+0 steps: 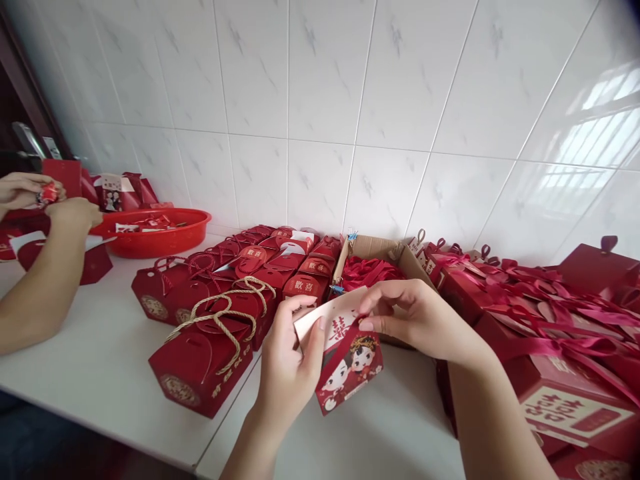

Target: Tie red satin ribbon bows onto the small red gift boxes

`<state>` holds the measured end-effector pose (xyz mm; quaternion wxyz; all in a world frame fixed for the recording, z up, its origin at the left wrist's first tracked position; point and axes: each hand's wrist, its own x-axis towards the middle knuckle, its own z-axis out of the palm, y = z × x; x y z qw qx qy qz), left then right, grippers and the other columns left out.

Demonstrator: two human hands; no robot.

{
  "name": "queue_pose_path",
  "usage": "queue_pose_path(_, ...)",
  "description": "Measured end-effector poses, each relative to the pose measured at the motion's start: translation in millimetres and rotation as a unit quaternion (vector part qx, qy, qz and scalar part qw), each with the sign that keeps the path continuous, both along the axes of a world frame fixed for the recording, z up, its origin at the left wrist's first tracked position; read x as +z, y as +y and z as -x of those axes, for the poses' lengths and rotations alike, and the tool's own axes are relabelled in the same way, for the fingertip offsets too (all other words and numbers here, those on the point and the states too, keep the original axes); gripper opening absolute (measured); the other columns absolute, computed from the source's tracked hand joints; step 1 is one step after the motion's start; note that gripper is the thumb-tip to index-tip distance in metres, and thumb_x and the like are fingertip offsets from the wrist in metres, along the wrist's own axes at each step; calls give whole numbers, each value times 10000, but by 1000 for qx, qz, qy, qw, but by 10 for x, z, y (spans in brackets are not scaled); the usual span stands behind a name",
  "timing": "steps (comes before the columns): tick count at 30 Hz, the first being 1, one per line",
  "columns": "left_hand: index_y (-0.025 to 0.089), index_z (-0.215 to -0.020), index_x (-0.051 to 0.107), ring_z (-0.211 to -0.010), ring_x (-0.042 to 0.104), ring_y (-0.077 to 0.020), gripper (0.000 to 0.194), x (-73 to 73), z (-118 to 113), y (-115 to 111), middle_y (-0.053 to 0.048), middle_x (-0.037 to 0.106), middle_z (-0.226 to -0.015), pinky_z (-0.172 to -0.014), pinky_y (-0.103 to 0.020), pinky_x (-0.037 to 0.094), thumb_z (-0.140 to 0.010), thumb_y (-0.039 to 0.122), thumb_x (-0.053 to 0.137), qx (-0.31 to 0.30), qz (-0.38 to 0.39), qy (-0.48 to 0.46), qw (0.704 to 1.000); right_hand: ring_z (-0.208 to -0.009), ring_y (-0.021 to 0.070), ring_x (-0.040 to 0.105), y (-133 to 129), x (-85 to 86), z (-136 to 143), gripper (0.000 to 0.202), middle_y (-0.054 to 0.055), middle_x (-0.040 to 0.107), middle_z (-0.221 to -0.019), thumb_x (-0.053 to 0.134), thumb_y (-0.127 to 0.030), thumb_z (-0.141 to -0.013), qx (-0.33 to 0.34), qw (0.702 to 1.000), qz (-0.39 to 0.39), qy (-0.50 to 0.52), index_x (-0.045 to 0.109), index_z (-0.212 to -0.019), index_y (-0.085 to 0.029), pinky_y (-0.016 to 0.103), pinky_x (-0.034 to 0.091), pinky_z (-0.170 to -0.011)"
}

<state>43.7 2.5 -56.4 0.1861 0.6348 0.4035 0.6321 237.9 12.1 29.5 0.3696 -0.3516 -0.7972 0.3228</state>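
Note:
My left hand (295,367) is closed around the left side of a small red and cream gift box (350,373), thumb on its front. Two cartoon figures and red characters decorate the box, which is tilted above the table. A dark red ribbon (344,343) slants across its front. At the box's upper right edge, my right hand (410,313) pinches the ribbon between thumb and forefinger. Just behind, an open cardboard box (383,248) holds a heap of red ribbons (373,272).
Red boxes with cord handles (200,360) stand left on the white table (125,373); ribboned red boxes (565,373) are piled right. A red basin (165,233) holds small packets. Far left, another person's hands (75,213) hold a red packet. A tiled wall (320,100) rises behind.

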Motion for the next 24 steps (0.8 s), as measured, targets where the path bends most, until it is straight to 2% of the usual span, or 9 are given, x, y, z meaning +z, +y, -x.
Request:
queue_pose_path(2, 231, -1058, 524, -814, 688, -164, 195, 56, -1, -91, -34, 676, -937, -726, -249, 545, -870, 214, 575, 11, -18, 2, 1000, -760, 147, 647, -51, -7, 103, 73, 15, 720, -845, 688, -206, -801, -17, 999, -33, -8, 694, -870, -182, 239, 509, -666)
queue_pose_path(5, 218, -1003, 546, -730, 689, -147, 158, 133, 5, -205, -16, 687, -853, -677, -225, 547, -857, 173, 584, 36, -49, 20, 998, -805, 146, 672, -108, -8, 216, 88, 8, 736, -890, 666, -148, -820, -6, 995, -101, -4, 711, -882, -192, 238, 517, -709)
queue_pose_path(8, 212, -1007, 545, -731, 691, -145, 170, 174, 13, -269, -17, 694, -847, -664, -213, 551, -854, 146, 577, 45, -74, 34, 996, -813, 139, 688, -147, 0, 266, 115, 4, 747, -870, 660, -92, -818, 11, 981, -193, 3, 719, -839, -189, 242, 512, -756)
queue_pose_path(11, 223, -1030, 532, -721, 688, -131, 197, 175, 19, -292, -13, 697, -848, -633, -189, 544, -861, 127, 562, 37, -81, 45, 995, -827, 153, 692, -157, -10, 275, 96, 4, 752, -870, 680, -107, -812, 6, 967, -253, -7, 717, -824, -196, 288, 488, -797)
queue_pose_path(14, 229, -1040, 523, -691, 679, -122, 216, 163, 20, -291, -10, 695, -828, -602, -178, 531, -862, 111, 556, 35, -91, 53, 994, -827, 164, 686, -142, -32, 271, 84, -9, 751, -877, 683, -137, -822, -4, 960, -277, -32, 709, -824, -216, 336, 450, -806)
queue_pose_path(19, 229, -1037, 515, -665, 660, -95, 237, 163, 14, -282, 8, 673, -801, -609, -156, 528, -856, 82, 556, 25, -112, 54, 992, -808, 160, 675, -124, -57, 279, 90, -22, 749, -870, 669, -145, -838, -16, 956, -288, -49, 696, -828, -230, 348, 427, -794)
queue_pose_path(24, 234, -1043, 514, -707, 666, -97, 245, 150, 27, -283, 7, 675, -830, -638, -154, 527, -856, 81, 558, 18, -108, 52, 993, -771, 174, 614, -134, -68, 306, 72, 5, 705, -820, 679, -177, -829, -67, 943, -324, -39, 700, -810, -243, 358, 425, -755)
